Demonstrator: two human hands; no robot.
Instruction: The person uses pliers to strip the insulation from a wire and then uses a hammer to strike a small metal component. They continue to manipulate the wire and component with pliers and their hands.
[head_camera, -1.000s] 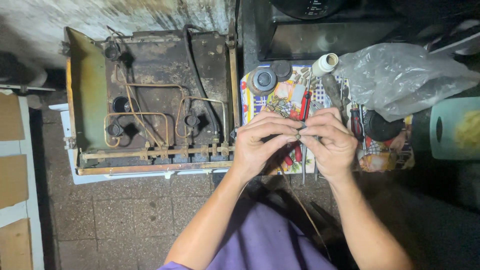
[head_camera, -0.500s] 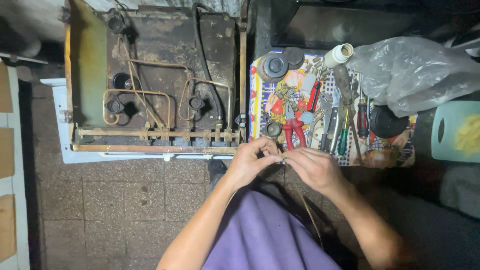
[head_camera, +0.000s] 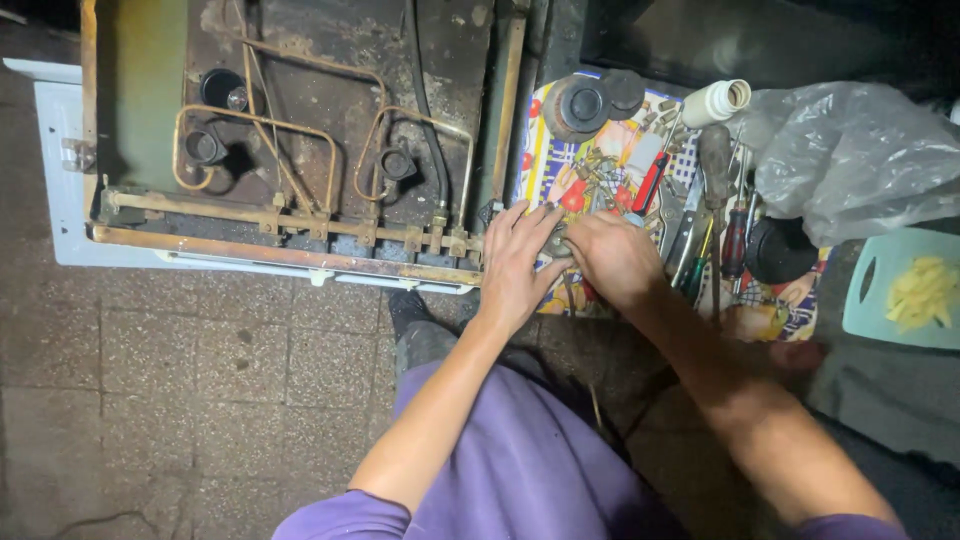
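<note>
Because both hands are meeting over the near edge of the patterned cloth (head_camera: 560, 150), the small dark part (head_camera: 557, 243) is sitting pinched between them, just beside the opened stove (head_camera: 290, 150). The left hand (head_camera: 517, 265) is lying with fingers stretched forward and together, its fingertips pressing the part from the stove's side, while the right hand (head_camera: 612, 258) is curling round it from the side away from the stove, seemingly bracing it so it cannot turn; what kind of part it is cannot be told. Tools are lying spread on the cloth beyond the hands, probably kept within easy reach: red-handled pliers (head_camera: 651, 182), screwdrivers (head_camera: 733, 240) and a round dark burner cap (head_camera: 581, 104). Farther from the stove, a white roll (head_camera: 718, 102) is resting against a crumpled plastic bag (head_camera: 860, 160).
</note>
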